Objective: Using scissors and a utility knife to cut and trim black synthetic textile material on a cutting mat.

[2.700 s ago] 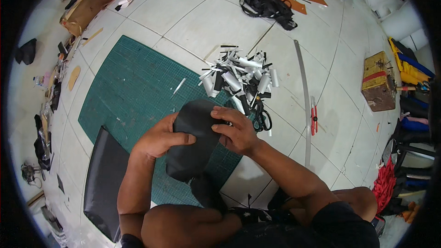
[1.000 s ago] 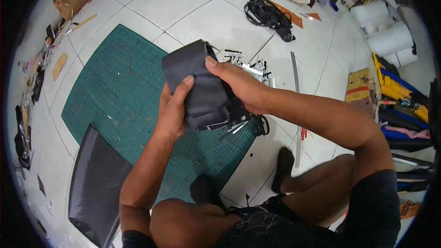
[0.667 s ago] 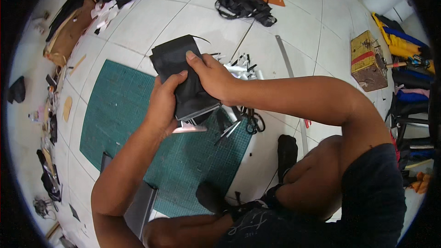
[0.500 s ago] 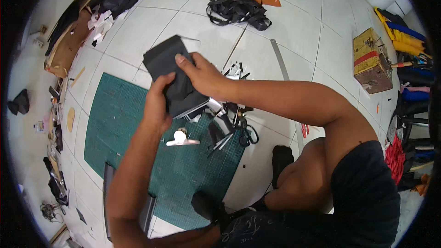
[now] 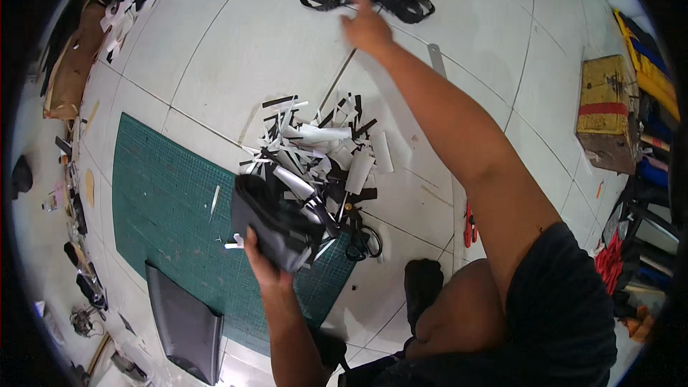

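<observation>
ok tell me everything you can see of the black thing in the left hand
The black bundle looks smooth and leather-like, folded or layered, with a darker, creased upper-left end and a greyer, shinier lower-right end. In the picture it slants down to the right. The left hand grips its near side, partly hidden behind it. It overlaps the green mat and the black-and-white scraps in view; whether it touches them is unclear.

No text, label, number or sign legible. Green cutting mat [image 5: 172,197], near left: printed grid of fine lines; numerals too small to tell. Yellow box [image 5: 603,129] with red band, right: dark blotches, unresolvable as lettering. Metal ruler [image 5: 436,61], far, partly behind the forearm: graduations unreadable.
</observation>
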`<control>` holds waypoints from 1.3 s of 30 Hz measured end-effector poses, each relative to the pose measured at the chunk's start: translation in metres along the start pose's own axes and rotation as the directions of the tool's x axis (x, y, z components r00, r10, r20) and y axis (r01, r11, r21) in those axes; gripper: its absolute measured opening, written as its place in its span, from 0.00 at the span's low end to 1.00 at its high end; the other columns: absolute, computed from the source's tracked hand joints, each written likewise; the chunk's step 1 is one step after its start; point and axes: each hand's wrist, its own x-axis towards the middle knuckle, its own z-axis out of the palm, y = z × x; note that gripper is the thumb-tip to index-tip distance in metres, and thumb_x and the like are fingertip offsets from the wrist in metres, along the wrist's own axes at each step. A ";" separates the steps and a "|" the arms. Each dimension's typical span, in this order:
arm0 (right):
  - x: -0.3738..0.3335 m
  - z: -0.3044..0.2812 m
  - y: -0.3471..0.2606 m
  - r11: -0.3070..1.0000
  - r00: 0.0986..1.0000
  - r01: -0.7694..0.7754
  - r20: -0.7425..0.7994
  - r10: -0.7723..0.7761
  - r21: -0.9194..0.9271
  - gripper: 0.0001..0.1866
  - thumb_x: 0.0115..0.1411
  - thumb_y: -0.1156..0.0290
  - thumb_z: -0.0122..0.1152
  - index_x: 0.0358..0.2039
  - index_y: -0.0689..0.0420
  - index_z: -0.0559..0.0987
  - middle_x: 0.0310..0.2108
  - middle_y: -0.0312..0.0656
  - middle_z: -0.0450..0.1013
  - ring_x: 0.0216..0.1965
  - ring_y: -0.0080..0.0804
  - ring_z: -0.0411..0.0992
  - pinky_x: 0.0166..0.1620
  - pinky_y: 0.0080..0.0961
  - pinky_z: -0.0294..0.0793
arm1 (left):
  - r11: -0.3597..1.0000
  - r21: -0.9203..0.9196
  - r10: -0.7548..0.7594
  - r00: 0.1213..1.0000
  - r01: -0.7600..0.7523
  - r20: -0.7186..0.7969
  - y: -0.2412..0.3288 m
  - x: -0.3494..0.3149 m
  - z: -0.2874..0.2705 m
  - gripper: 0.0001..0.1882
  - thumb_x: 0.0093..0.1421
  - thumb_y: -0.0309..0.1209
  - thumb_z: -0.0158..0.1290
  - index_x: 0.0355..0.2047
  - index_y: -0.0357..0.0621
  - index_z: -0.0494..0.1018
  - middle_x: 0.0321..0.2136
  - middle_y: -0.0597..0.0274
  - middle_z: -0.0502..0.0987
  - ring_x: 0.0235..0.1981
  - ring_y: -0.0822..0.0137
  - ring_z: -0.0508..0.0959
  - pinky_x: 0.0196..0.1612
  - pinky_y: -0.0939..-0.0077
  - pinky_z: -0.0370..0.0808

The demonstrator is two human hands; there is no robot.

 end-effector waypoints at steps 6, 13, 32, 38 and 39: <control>0.023 0.015 0.043 0.927 0.927 0.237 -0.219 -0.306 -0.290 0.22 0.59 0.62 0.59 0.52 0.55 0.72 0.40 0.51 0.77 0.43 0.51 0.75 0.49 0.42 0.73 | 0.998 -0.029 0.047 0.997 -0.049 -0.057 0.000 -0.046 -0.028 0.27 0.62 0.46 0.52 0.55 0.40 0.68 0.46 0.52 0.78 0.44 0.52 0.79 0.51 0.56 0.76; -0.069 -0.042 -0.037 0.821 0.882 0.326 0.163 -0.443 0.468 0.14 0.56 0.61 0.68 0.26 0.57 0.75 0.22 0.33 0.71 0.25 0.20 0.67 0.29 0.22 0.69 | 0.993 0.056 0.100 0.994 -0.102 0.036 0.010 -0.043 -0.039 0.32 0.58 0.44 0.55 0.58 0.39 0.66 0.51 0.47 0.74 0.43 0.53 0.80 0.48 0.56 0.79; -0.236 -0.336 -0.034 0.939 0.874 0.211 0.378 -0.306 0.272 0.15 0.59 0.75 0.57 0.47 0.61 0.74 0.39 0.45 0.73 0.37 0.29 0.74 0.40 0.25 0.76 | 0.844 0.486 -0.479 0.724 0.226 0.496 -0.024 -0.025 0.127 0.40 0.43 0.30 0.64 0.57 0.32 0.64 0.48 0.53 0.76 0.49 0.57 0.77 0.54 0.67 0.73; -0.305 -0.332 0.063 0.934 0.891 0.303 0.403 -0.207 -0.190 0.07 0.61 0.74 0.53 0.37 0.61 0.77 0.34 0.48 0.74 0.36 0.44 0.73 0.41 0.35 0.72 | 0.671 0.740 -0.502 0.763 0.047 0.407 -0.012 0.005 0.149 0.25 0.53 0.30 0.59 0.51 0.35 0.70 0.42 0.57 0.78 0.41 0.66 0.78 0.46 0.72 0.75; -0.316 -0.324 0.072 0.960 0.892 0.208 0.439 -0.108 -0.188 0.07 0.62 0.73 0.53 0.37 0.61 0.77 0.32 0.47 0.74 0.35 0.43 0.73 0.40 0.34 0.72 | 0.650 0.760 -0.489 0.759 -0.012 0.430 -0.007 0.009 0.150 0.23 0.54 0.31 0.59 0.49 0.35 0.71 0.41 0.58 0.79 0.41 0.67 0.79 0.45 0.73 0.76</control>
